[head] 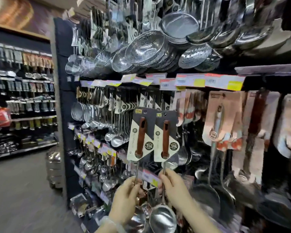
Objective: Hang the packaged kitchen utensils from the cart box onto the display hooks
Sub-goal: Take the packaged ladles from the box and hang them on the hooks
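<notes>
Two packaged ladles with brown wooden handles and grey-and-white "304" cards are held upright in front of the display. My left hand (pixel 126 197) grips the steel shaft of the left packaged ladle (pixel 140 137). My right hand (pixel 173 187) grips the shaft of the right packaged ladle (pixel 165 138). A shiny steel bowl (pixel 163 217) hangs below my right hand. The card tops reach the row of display hooks (pixel 141 101) that carry similar packaged utensils. The cart box is out of view.
Steel colanders and strainers (pixel 146 47) hang overhead. Pink-carded spatulas (pixel 223 125) and dark pans fill the right side. Price tags (pixel 208 81) line the shelf edge. An aisle floor (pixel 23 190) opens to the left, with another stocked shelf wall (pixel 23 98) behind it.
</notes>
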The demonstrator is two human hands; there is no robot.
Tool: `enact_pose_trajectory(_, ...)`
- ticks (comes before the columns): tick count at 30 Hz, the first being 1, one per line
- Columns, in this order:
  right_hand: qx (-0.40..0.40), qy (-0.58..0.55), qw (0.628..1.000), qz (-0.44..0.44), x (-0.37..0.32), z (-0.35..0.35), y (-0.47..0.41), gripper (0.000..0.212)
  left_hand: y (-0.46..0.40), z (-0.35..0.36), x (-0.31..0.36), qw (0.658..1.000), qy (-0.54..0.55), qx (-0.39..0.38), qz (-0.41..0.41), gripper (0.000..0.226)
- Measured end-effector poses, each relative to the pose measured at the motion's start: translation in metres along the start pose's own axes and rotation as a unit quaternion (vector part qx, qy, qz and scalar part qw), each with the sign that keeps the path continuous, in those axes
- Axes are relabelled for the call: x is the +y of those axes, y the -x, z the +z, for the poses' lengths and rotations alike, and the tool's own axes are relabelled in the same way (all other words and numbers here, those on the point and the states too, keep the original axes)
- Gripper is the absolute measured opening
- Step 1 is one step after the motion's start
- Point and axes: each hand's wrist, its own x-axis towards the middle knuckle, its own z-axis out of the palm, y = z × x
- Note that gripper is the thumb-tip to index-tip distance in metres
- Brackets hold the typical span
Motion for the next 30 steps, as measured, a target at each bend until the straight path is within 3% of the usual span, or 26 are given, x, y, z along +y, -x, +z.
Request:
enact_pose_trajectory(4,0.009,0.022,1.0,0.012,0.009,0.011,-0.044,0.023,-0.044,-0.007,-0.018,1.0,0.024,0.001,-0.014,0.029)
enact_pose_trajectory(9,0.082,0.026,0.996,0.036,0.015,0.015,-0.097,0.019,-0.101,-0.009,-0.038,0.999,0.035,-0.012,-0.015,0.034)
enact_pose_trajectory(12,0.124,0.0,0.991,0.05,0.009,0.021,-0.128,0.021,-0.141,-0.011,-0.044,0.998,0.027,-0.061,-0.001,0.024)
enact_pose_trajectory(21,0.264,0.011,0.961,0.083,-0.024,0.049,-0.19,0.026,-0.248,-0.036,-0.044,0.979,0.048,-0.193,0.038,0.029)
enact_pose_trajectory(30,0.355,0.044,0.932,0.061,-0.042,0.066,-0.206,0.025,-0.278,-0.044,-0.053,0.951,0.037,-0.297,0.072,0.03)
